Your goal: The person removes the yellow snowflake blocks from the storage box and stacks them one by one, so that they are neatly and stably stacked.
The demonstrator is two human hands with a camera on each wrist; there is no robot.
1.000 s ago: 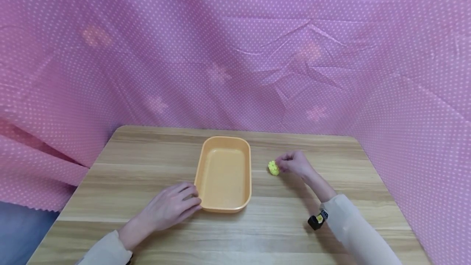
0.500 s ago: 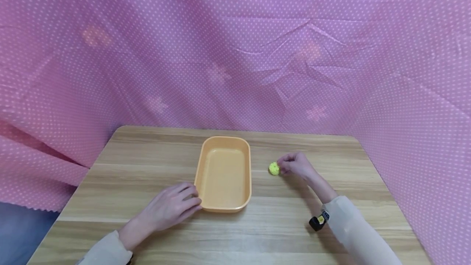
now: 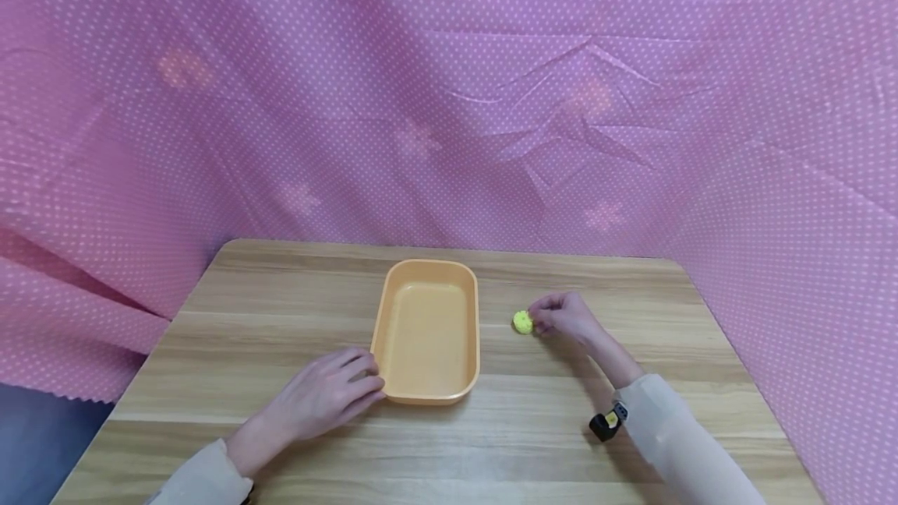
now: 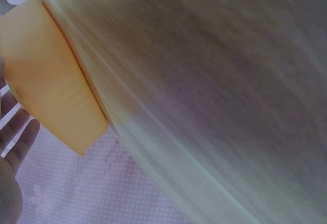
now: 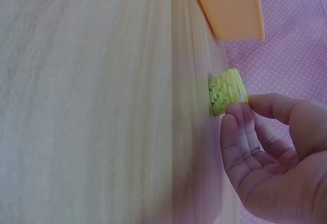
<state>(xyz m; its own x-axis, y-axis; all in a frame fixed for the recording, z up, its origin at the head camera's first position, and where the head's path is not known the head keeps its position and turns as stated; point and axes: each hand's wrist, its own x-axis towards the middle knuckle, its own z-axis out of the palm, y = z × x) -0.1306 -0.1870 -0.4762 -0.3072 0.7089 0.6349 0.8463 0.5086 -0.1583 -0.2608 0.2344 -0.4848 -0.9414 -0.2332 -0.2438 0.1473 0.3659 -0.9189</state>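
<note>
An orange rectangular tray (image 3: 424, 400) stands upright on the wooden table. Fingers of my left hand (image 3: 330, 394) rest against its near left corner; in the left wrist view, loosely extended fingers (image 4: 23, 142) lie along the tray's outer wall (image 4: 56, 76). To the right of the tray is a small stack of yellow notched discs (image 3: 522, 323). My right hand (image 3: 567, 316) pinches its top disc at the edge. In the right wrist view the stack (image 5: 223, 94) touches the tabletop, and the top disc tilts slightly away on the side by the thumb.
The wooden table (image 3: 281, 294) has a rounded back edge. Pink dotted cloth (image 3: 449, 139) hangs behind it and along both sides. Inside the tray, the floor is bare. A black wrist camera (image 3: 605, 425) sits below the right sleeve.
The yellow top disc, steeply tilted a second ago, now lies nearly level on the stack. My right hand has lowered slightly and then stayed still. Left hand and tray have not moved.
</note>
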